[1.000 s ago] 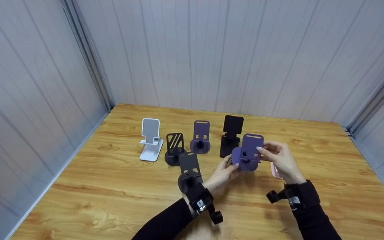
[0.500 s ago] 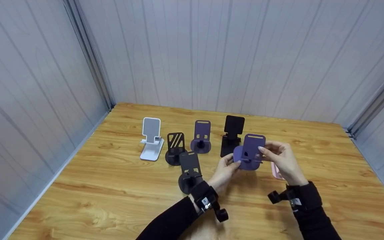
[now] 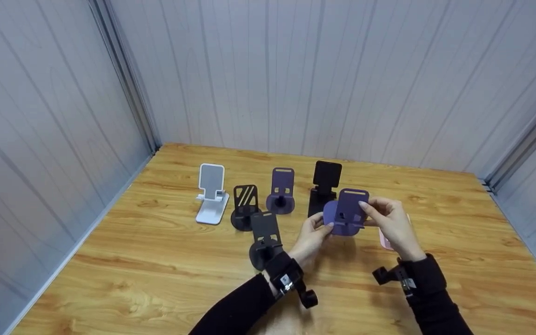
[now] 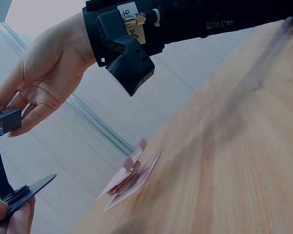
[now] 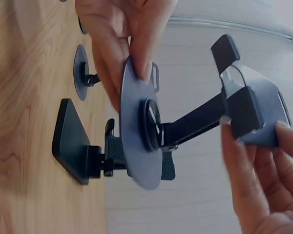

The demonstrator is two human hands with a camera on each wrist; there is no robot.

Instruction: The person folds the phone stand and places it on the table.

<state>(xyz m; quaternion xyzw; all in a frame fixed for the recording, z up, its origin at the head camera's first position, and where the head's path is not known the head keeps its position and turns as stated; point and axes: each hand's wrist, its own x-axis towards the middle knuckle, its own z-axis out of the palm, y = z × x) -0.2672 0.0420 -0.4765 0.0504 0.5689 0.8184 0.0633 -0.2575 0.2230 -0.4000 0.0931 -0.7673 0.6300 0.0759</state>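
A purple phone stand [image 3: 352,204] with a round base is held above the table between both hands. My left hand [image 3: 312,239] pinches the edge of its base, thumb on top, as the right wrist view also shows at the disc [image 5: 134,126]. My right hand [image 3: 393,225] pinches the side edge of its upper plate, with the thumb on the front. In the right wrist view the arm [image 5: 195,119] between base and plate is unfolded. Beneath my right hand, a folded pink phone stand [image 4: 132,180] lies on the table, partly hidden in the head view.
On the wooden table [image 3: 156,279] stand a white phone stand [image 3: 211,193], a black slotted one [image 3: 245,200], a dark grey one [image 3: 264,228] by my left wrist, a second purple one [image 3: 282,186] and a black one [image 3: 326,179]. Panel walls [image 3: 268,74] enclose the back and sides.
Both hands keep their grip on the purple stand. It shifts slightly within the head view, along with small movements of the hands and camera. The other stands stay in place.
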